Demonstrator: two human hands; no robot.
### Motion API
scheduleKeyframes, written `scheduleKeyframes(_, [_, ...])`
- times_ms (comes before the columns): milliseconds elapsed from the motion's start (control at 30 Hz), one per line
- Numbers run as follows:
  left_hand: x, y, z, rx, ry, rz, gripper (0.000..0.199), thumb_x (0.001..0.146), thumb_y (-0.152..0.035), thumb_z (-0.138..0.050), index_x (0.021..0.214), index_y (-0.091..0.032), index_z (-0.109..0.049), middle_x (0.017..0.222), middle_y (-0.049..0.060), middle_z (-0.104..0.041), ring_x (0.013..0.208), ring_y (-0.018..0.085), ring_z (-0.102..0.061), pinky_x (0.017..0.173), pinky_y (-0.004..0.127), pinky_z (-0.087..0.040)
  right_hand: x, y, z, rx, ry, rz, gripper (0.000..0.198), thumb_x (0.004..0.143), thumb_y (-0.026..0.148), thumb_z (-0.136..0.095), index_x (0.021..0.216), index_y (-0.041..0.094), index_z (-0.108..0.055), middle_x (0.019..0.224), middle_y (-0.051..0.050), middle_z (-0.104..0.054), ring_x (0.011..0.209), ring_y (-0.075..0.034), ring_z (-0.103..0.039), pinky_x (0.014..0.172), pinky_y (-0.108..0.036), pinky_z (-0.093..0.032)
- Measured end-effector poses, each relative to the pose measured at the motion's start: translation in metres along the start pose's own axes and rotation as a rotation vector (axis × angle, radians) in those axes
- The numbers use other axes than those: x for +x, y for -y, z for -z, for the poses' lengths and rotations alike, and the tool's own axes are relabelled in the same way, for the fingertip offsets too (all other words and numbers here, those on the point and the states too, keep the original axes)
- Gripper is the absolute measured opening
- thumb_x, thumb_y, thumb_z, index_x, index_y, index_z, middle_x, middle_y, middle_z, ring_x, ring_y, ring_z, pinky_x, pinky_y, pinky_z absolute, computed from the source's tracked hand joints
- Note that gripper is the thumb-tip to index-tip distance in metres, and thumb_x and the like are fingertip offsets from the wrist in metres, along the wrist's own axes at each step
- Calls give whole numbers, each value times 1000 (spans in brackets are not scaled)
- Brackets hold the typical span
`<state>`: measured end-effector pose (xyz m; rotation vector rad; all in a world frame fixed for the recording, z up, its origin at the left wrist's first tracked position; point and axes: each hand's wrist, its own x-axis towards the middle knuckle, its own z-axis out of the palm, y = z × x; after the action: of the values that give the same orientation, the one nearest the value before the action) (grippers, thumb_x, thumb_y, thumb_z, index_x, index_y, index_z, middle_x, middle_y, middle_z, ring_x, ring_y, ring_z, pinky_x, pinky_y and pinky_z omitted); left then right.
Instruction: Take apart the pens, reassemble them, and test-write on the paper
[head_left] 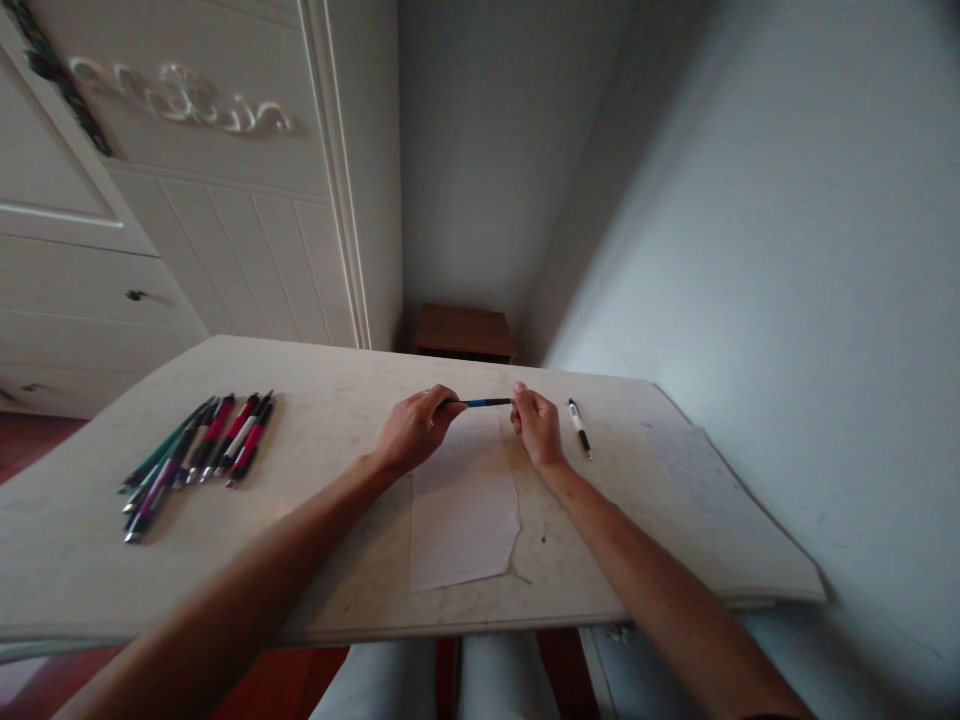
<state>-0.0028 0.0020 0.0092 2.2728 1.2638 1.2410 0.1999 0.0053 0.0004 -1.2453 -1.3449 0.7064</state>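
Both hands are clamped on the same pen — left hand pinching one end, right hand closed around the other, with a stretch of black and blue barrel showing between them. Its long axis runs side to side, nearly level and roughly in line with the table's far edge. Can't really tell which end is the writing tip, since the fingers cover both. It sits just past the far end of a blank-looking sheet of paper, which has a ragged right edge.

Just beside the right hand, a white-and-black pen lies on the table, slanting so its silvery end points back toward the person. Farther right there's another sheet with faint marks, too blurry to read. Well off to the left is a bunch of pens — greens, a purple, some red-and-black — mostly lying on a slant. Beyond the table: a brown wooden box-like piece and a white cabinet.
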Motion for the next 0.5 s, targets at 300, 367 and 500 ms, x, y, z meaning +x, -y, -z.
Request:
scheduleKeyframes(300, [0, -7, 3, -50, 32, 107, 36, 93, -45, -47, 75, -19, -62, 55, 0, -56, 48, 12, -49, 51, 23, -31, -2, -2, 0, 16, 11, -4, 54, 86, 67, -46, 59, 20, -48, 48, 3, -45, 41, -8, -40, 38, -20, -30])
scheduleKeyframes(367, [1, -4, 2, -67, 17, 122, 32, 91, -46, -50, 83, -19, -64, 59, 0, -59, 50, 13, -50, 52, 23, -33, -2, 0, -1, 39, 12, -19, 54, 85, 67, -47, 61, 20, -49, 49, 3, -47, 41, -8, -40, 38, -20, -31])
scheduleKeyframes(500, [4, 4, -1, -140, -78, 112, 39, 79, -45, -69, 108, -20, -60, 76, 2, -65, 54, 12, -52, 55, 23, -39, -2, 3, -1, 78, 1, -55, 53, 82, 70, -49, 63, 20, -50, 51, 3, -48, 40, -8, -40, 36, -20, -30])
